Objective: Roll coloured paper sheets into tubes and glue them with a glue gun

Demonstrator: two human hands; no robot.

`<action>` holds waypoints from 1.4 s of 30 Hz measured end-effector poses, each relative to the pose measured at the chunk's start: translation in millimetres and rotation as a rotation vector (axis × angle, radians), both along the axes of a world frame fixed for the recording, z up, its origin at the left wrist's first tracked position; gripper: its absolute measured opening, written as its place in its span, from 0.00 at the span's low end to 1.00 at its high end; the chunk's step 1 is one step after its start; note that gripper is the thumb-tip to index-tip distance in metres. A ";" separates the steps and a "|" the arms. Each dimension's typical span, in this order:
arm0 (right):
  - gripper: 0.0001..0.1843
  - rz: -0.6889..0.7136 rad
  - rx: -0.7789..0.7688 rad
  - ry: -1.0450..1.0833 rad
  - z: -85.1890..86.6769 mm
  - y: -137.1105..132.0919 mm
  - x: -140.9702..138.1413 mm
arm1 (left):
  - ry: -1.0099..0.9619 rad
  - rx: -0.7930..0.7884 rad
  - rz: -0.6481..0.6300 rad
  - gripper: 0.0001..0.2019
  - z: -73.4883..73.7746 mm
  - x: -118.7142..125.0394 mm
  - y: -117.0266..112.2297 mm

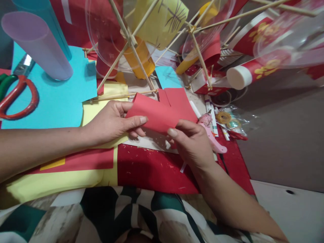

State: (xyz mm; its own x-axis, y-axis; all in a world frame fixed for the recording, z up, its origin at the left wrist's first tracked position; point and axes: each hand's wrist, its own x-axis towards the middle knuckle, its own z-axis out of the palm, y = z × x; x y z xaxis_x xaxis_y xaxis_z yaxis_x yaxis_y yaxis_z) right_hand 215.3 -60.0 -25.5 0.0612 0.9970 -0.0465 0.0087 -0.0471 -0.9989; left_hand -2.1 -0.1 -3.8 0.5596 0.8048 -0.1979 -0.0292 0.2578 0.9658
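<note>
A sheet of red paper (162, 111), bent into a curve, is held between both hands over the work surface. My left hand (113, 122) pinches its left edge, thumb on top. My right hand (193, 141) grips its lower right corner with thumb and fingers closed. A pink glue gun (212, 135) lies just right of my right hand. Above the paper rises a frame of bamboo sticks (131, 40) carrying clear plastic cups with red and yellow paper rolls inside.
Red-handled scissors (17, 98) lie at far left on blue paper (55, 101). A lilac paper roll (37, 44) stands behind. Yellow (50, 182) and red (152, 168) sheets cover the surface. A bag with tape rolls (229, 119) and red-gold rolls (250, 71) sit right.
</note>
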 end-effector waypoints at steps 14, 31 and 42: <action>0.08 -0.052 0.033 -0.180 4.4 -4.9 -1.6 | -0.005 -0.045 -0.010 0.13 1.8 -0.2 -1.1; 0.16 -0.072 0.004 -0.273 7.2 -2.7 -0.4 | -0.054 -0.042 -0.011 0.12 -1.4 -0.8 1.5; 0.16 -0.080 0.024 -0.292 7.0 -0.8 2.2 | 0.044 -0.040 0.030 0.09 1.0 -0.2 3.2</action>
State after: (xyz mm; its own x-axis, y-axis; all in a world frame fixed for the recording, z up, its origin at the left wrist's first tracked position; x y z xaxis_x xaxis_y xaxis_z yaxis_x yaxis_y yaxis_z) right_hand 217.4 -60.8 -18.4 0.1470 0.9891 0.0082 0.2932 -0.0357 -0.9554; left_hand -2.2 3.1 -2.8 0.5252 0.8121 -0.2541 0.0052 0.2956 0.9553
